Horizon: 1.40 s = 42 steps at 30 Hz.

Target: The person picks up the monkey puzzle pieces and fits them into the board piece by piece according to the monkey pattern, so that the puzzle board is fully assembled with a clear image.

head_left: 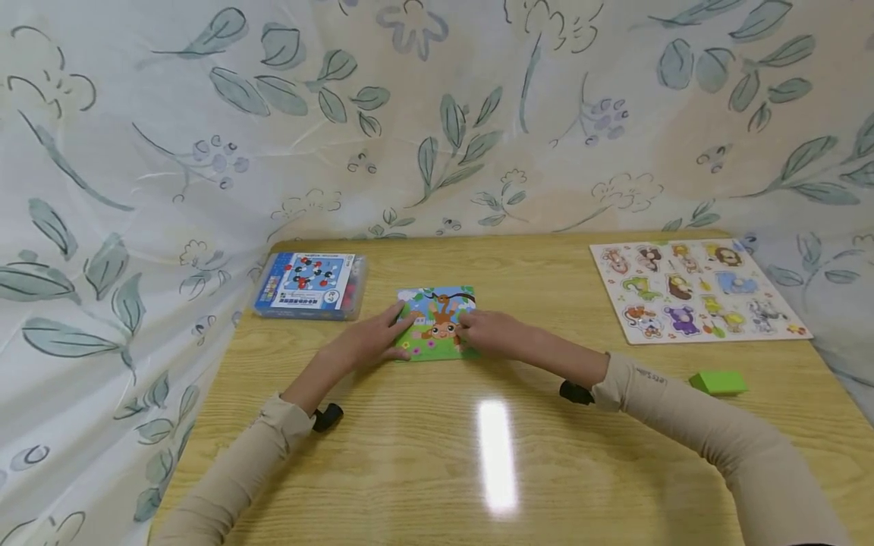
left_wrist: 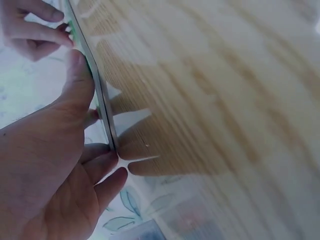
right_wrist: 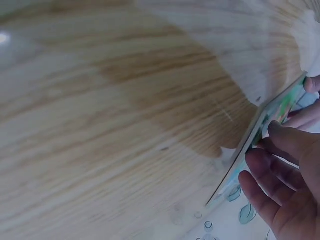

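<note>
A small square board with a monkey picture [head_left: 440, 330] lies flat in the middle of the table. At its left side is my left hand [head_left: 375, 334]; the fingers reach over the left part of the picture and the thumb is at the near edge. In the left wrist view the thumb [left_wrist: 80, 75] touches the board's edge [left_wrist: 102, 95]. My right hand [head_left: 492, 334] is at the board's right side, its fingers bent against the picture. The right wrist view shows thumb and fingertips touching the board [right_wrist: 250, 135]; whether they pinch a piece is hidden.
A clear plastic case with a molecule-model label [head_left: 310, 284] stands at the back left. At the back right lies a white animal puzzle board [head_left: 655, 307]. A green block [head_left: 719, 382] is beside the right forearm. Patterned cloth [head_left: 437, 152] hangs behind the wooden table [head_left: 410, 455].
</note>
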### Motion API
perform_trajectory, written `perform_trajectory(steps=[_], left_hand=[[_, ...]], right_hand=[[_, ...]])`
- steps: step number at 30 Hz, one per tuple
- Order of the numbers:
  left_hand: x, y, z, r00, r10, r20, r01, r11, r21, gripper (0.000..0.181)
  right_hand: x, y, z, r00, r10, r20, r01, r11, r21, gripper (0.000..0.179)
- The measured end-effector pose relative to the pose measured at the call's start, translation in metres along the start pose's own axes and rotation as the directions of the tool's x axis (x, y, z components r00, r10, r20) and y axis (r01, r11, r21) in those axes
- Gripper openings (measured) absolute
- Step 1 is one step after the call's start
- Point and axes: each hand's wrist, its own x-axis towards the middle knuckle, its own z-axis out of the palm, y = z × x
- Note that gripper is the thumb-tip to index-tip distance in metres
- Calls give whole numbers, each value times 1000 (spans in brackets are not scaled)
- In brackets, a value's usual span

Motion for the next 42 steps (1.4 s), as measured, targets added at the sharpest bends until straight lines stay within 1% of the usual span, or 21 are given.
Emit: perform_trajectory(steps=[6,8,11,14,15,18,20,22,23,25,27,30,33,35,37,40,42], left_hand=[[5,6,1,1000,8,17,-8,1000,4,74],[7,8,0,1000,27,14,-27,1000,0,73],[10,10,1,999,50,10,-50,999,3,73],[12,10,2,998,60,1,-60,998,12,72],[12,10,1,998,63,-3,-63,998,19,72],[12,10,-2,998,68,-8,-68,997,35,70],[12,9,-5,997,74,-24,-73,997,39,68],[11,8,-9,996,73,-58,-72,997,24,65],[11,8,-12,993,77,-88,-76,997,19,64],[12,6,-16,983,87,-160,-83,996,29,62],[11,4,-21,969,88,-231,-80,996,45,61],[10,0,-27,952,62,-299,-34,995,98,60],[10,-4,-32,944,-17,-330,56,993,108,59],[10,-5,-33,940,-76,-333,114,989,94,59],[10,-6,-33,937,-126,-326,157,985,70,59],[10,-7,-32,937,-175,-303,199,979,51,61],[11,-8,-32,933,-196,-301,219,975,45,62]], right_hand=[[-5,3,-1,1000,23,13,-23,1000,8,13],[-8,6,-1,1000,24,15,-24,1000,2,12],[-12,9,-1,999,25,22,-26,999,19,13],[-13,12,-3,999,35,28,-37,997,71,14],[-14,12,-4,998,49,39,-53,994,99,15],[-15,13,-8,996,68,59,-76,985,154,15],[-16,14,-11,995,82,54,-90,981,173,14],[-18,17,-14,995,97,30,-101,980,170,14],[-19,19,-16,994,111,14,-112,978,174,15],[-21,23,-19,988,154,-25,-147,970,193,19],[-21,27,-20,979,194,-65,-176,960,218,26],[-20,33,-20,962,255,-93,-221,935,276,34],[-19,35,-20,944,314,-96,-271,911,311,40],[-19,36,-19,932,353,-84,-307,890,338,45],[-20,35,-18,918,392,-55,-346,862,370,51],[-22,35,-14,907,420,-2,-386,835,391,61],[-22,36,-13,898,439,20,-409,821,398,67]])
